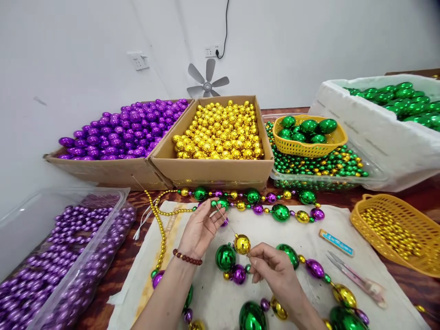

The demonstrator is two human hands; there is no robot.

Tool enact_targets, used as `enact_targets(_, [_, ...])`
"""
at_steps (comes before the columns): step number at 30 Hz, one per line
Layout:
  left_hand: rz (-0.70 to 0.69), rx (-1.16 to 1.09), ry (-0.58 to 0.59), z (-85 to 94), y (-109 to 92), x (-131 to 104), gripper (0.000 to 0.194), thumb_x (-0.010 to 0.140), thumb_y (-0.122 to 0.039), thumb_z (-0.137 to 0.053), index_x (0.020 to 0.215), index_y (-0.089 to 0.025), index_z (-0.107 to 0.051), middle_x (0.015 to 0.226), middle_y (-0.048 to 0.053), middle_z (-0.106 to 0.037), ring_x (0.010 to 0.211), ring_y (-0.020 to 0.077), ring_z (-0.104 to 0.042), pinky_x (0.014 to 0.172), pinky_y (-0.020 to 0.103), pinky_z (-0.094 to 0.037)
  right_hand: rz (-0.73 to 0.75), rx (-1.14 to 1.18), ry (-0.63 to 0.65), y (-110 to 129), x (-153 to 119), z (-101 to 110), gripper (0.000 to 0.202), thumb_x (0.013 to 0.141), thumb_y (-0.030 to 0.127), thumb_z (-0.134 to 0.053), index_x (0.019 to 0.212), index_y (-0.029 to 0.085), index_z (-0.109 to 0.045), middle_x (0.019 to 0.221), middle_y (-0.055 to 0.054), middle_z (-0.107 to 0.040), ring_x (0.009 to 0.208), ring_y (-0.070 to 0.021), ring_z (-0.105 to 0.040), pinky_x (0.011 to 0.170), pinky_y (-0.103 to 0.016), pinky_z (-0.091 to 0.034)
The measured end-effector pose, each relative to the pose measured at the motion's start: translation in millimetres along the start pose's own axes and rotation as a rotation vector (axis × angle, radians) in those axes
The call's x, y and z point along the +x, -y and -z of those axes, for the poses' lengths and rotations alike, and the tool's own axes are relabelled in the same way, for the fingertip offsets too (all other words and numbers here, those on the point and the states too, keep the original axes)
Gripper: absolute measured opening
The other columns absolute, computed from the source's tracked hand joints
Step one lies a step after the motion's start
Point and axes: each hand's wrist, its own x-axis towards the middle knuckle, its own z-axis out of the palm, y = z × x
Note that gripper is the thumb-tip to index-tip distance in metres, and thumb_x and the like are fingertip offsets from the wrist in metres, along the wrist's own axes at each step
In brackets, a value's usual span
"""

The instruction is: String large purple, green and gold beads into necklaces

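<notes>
My left hand [199,229], with a brown bead bracelet on its wrist, pinches a thin needle or thread [229,224] between thumb and finger. A small green bead [213,203] shows at its fingertips; whether it is held or lies behind, I cannot tell. The line slants down to a round gold bead [242,244]. My right hand [275,268] is closed in a pinch on the thread just below that bead. Beside it are a large green bead [225,257] and a purple bead [238,274]. Strung green, gold and purple beads [314,268] curve around on the cream cloth [309,238].
Boxes of purple beads [99,169] and gold beads [213,172] stand behind. A yellow basket [309,149] sits on a clear tub [330,176], near a white foam box [343,114]. Right are a utility knife [357,277], blue packet [337,242] and another basket [364,206]. Left, a purple-bead tub [79,256].
</notes>
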Motion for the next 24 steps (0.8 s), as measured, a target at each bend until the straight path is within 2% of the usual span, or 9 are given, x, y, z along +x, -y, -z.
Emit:
enact_targets(5, [-0.070,0.064,0.031,3.7,-1,2,0.019,0.084,-0.023,-0.067,0.102,-0.016,-0.067,0.097,0.006,-0.069,0.084,0.0172,-0.068,0.084,0.033,-0.055,-0.002,-0.029,0.003,6,2,1,0.015,0.086,0.027,-0.056,0.079,0.015,-0.063,0.061,0.000,-0.062,0.051,-0.0117,-0.059,0.051,-0.021,-0.047])
enact_targets(13, [-0.068,0.131,0.044,2.0,-2,-1,0.022,0.083,-0.025,-0.067,0.103,-0.017,-0.067,0.092,0.007,-0.069,0.083,0.0171,-0.067,0.083,0.033,-0.054,0.009,-0.039,0.007,3,7,1,0.019,0.089,0.033,-0.056,0.085,0.016,-0.063,0.065,-0.001,-0.064,0.055,-0.0126,-0.061,0.054,-0.022,-0.048])
enact_targets(16, [-0.055,0.184,0.068,-4.9,5,-5,0.022,0.084,-0.026,-0.066,0.104,-0.017,-0.067,0.090,0.006,-0.068,0.079,0.0153,-0.066,0.079,0.030,-0.053,0.048,-0.023,-0.051,6,16,2,0.019,0.090,0.033,-0.056,0.097,0.017,-0.062,0.071,-0.001,-0.066,0.059,-0.0132,-0.064,0.052,-0.021,-0.045])
enact_targets(19, [-0.055,0.208,0.138,-14.0,16,-6,0.018,0.085,-0.024,-0.064,0.101,-0.015,-0.068,0.088,0.006,-0.067,0.081,0.0139,-0.063,0.076,0.026,-0.051,0.105,0.012,-0.090,11,34,1,0.026,0.090,0.032,-0.056,0.113,0.021,-0.055,0.077,0.000,-0.067,0.053,-0.0107,-0.062,0.049,-0.020,-0.044])
enact_targets(24, [-0.104,0.102,0.164,-28.0,32,-1,0.019,0.088,-0.030,-0.059,0.098,-0.016,-0.067,0.094,0.006,-0.065,0.086,0.0154,-0.063,0.069,0.024,-0.050,0.080,0.051,-0.060,10,59,-11,0.038,0.087,0.027,-0.056,0.124,0.025,-0.047,0.078,0.004,-0.067,0.038,-0.0065,-0.052,0.039,-0.018,-0.043])
